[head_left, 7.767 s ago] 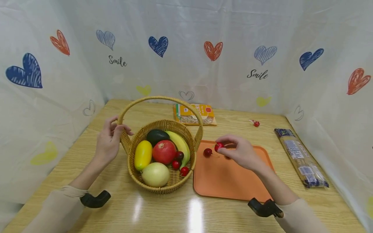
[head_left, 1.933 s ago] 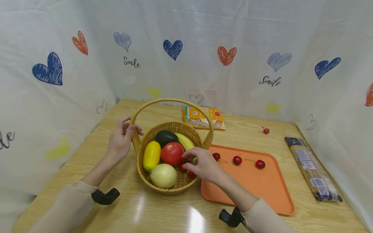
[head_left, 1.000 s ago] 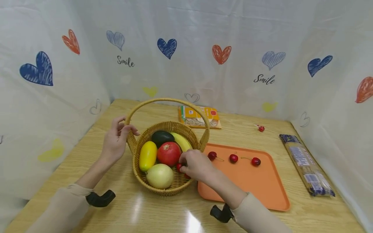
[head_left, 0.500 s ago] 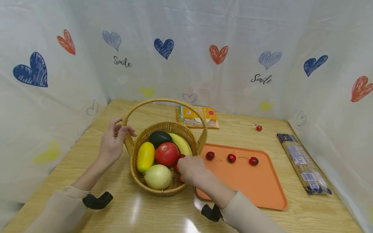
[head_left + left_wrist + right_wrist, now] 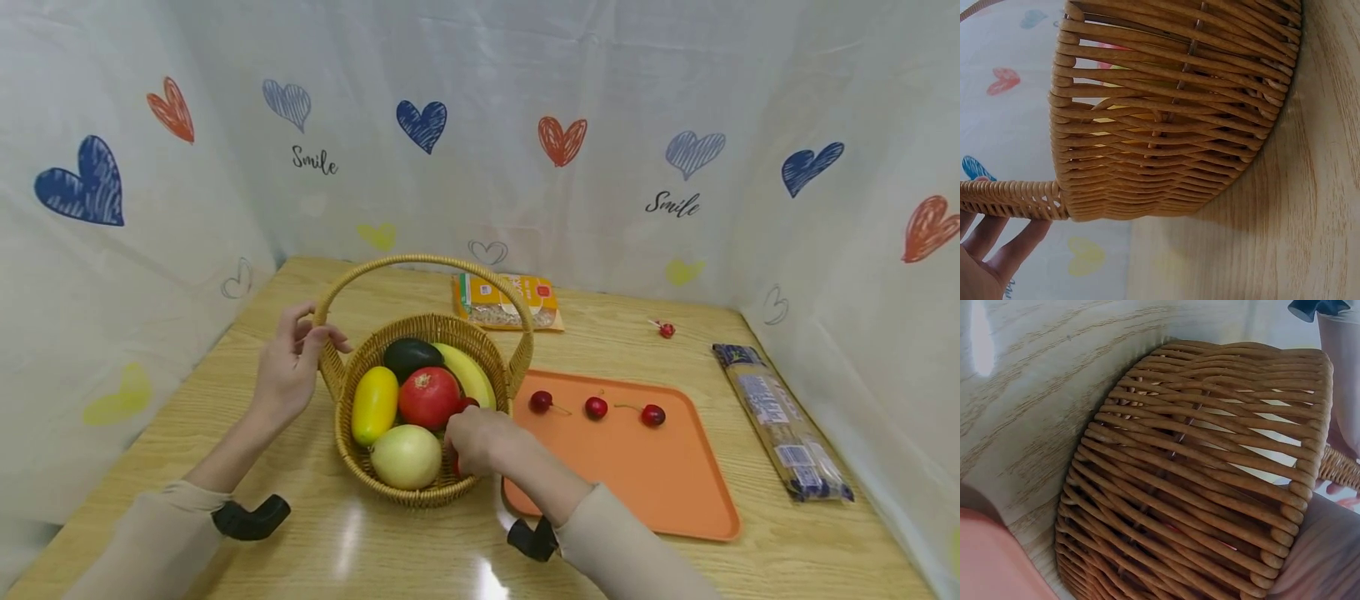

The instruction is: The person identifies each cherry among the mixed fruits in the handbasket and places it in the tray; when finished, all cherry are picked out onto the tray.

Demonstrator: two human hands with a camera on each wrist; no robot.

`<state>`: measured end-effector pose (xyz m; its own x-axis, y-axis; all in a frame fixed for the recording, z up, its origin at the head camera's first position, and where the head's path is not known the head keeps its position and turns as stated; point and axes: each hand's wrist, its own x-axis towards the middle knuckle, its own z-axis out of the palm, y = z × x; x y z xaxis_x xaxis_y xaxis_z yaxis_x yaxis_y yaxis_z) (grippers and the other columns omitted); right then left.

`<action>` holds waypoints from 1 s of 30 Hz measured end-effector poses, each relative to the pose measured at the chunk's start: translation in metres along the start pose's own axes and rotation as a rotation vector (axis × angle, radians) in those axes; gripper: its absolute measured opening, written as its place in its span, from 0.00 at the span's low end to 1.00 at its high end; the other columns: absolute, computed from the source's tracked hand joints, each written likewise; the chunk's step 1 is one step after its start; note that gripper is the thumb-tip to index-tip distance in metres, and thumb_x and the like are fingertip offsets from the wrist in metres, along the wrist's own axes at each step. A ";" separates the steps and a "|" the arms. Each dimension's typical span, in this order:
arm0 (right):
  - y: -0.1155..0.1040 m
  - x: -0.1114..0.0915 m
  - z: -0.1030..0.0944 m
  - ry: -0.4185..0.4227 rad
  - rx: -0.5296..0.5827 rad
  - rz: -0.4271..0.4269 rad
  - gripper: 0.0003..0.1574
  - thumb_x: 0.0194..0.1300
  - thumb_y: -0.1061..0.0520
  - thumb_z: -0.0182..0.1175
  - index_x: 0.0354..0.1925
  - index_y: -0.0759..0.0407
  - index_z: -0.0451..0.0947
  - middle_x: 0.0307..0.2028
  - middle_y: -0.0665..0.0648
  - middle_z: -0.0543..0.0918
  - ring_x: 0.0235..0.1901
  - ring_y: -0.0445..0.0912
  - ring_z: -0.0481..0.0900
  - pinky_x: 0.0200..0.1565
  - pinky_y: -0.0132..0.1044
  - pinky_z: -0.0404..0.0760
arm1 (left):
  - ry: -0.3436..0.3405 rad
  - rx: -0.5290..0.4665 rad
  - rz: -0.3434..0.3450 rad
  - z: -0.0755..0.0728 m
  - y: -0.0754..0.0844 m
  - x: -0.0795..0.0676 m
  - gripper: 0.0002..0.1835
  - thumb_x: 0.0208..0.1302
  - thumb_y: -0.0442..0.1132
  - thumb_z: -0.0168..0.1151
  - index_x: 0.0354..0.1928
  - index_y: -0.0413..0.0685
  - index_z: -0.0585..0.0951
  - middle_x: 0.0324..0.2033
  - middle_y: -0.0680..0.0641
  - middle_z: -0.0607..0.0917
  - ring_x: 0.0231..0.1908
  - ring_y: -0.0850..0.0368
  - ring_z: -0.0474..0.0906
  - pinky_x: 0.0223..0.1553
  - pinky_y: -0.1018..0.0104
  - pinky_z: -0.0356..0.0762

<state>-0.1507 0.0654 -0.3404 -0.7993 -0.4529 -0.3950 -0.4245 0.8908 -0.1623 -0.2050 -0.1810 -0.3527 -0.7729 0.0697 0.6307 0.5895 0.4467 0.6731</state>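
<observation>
My left hand (image 5: 287,362) grips the left side of the wicker basket's handle (image 5: 420,258); in the left wrist view its fingers (image 5: 1019,247) lie against the handle's base. The right hand (image 5: 483,442) reaches down into the basket (image 5: 420,497) at its front right, over the cherries. One red cherry (image 5: 456,465) shows beside its fingers and another (image 5: 468,403) just behind it. The fingertips are hidden, so I cannot tell whether they pinch a cherry. Around them lie a pomegranate (image 5: 429,398), a banana (image 5: 468,373), a pale round fruit (image 5: 407,457), a yellow melon (image 5: 375,406) and a dark green fruit (image 5: 412,357).
An orange tray (image 5: 630,483) right of the basket bears three cherries in a row, the middle one (image 5: 596,407) with a short stem. Behind stands an orange food packet (image 5: 510,302). A red lollipop (image 5: 666,330) and a long noodle pack (image 5: 780,421) lie farther right.
The right hand has left the tray, where it held a cherry, and gone into the basket, lately shifting toward its front right. Three cherries now lie spaced on the tray. The left hand keeps its grip.
</observation>
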 end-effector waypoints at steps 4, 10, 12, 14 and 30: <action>0.002 0.000 0.001 -0.002 0.015 -0.015 0.12 0.50 0.64 0.68 0.20 0.47 0.80 0.21 0.46 0.74 0.25 0.42 0.72 0.23 0.35 0.71 | 0.005 -0.001 -0.012 0.000 0.012 0.000 0.14 0.73 0.37 0.45 0.57 0.41 0.67 0.29 0.41 0.83 0.27 0.62 0.76 0.22 0.74 0.62; 0.006 0.000 0.000 0.012 0.039 -0.086 0.13 0.49 0.64 0.68 0.18 0.49 0.78 0.18 0.45 0.75 0.22 0.40 0.71 0.23 0.31 0.69 | 0.011 0.005 -0.051 0.001 0.013 -0.001 0.12 0.74 0.34 0.45 0.56 0.39 0.66 0.29 0.38 0.83 0.29 0.65 0.76 0.26 0.76 0.64; 0.008 -0.001 0.000 0.034 0.047 -0.116 0.12 0.50 0.65 0.68 0.20 0.49 0.79 0.19 0.44 0.74 0.23 0.40 0.71 0.25 0.30 0.70 | 0.011 0.006 -0.054 0.002 0.004 -0.001 0.13 0.74 0.35 0.44 0.56 0.40 0.66 0.29 0.38 0.83 0.29 0.66 0.76 0.26 0.76 0.64; 0.009 -0.003 -0.001 0.064 0.057 -0.146 0.10 0.50 0.65 0.67 0.23 0.50 0.80 0.20 0.43 0.74 0.23 0.39 0.71 0.26 0.29 0.70 | 0.009 0.006 -0.053 0.001 0.002 -0.001 0.13 0.74 0.35 0.44 0.57 0.40 0.66 0.30 0.38 0.83 0.29 0.67 0.76 0.25 0.75 0.63; 0.021 -0.018 -0.003 0.251 0.131 -0.240 0.07 0.57 0.62 0.65 0.36 0.56 0.84 0.31 0.46 0.81 0.32 0.38 0.74 0.36 0.29 0.73 | 0.004 0.008 -0.049 0.000 0.004 -0.001 0.15 0.74 0.38 0.46 0.59 0.46 0.67 0.30 0.43 0.84 0.30 0.66 0.77 0.25 0.75 0.64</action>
<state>-0.1465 0.0922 -0.3344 -0.7698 -0.6304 -0.1002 -0.5676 0.7478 -0.3444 -0.2016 -0.1795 -0.3503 -0.7998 0.0445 0.5986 0.5492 0.4566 0.6999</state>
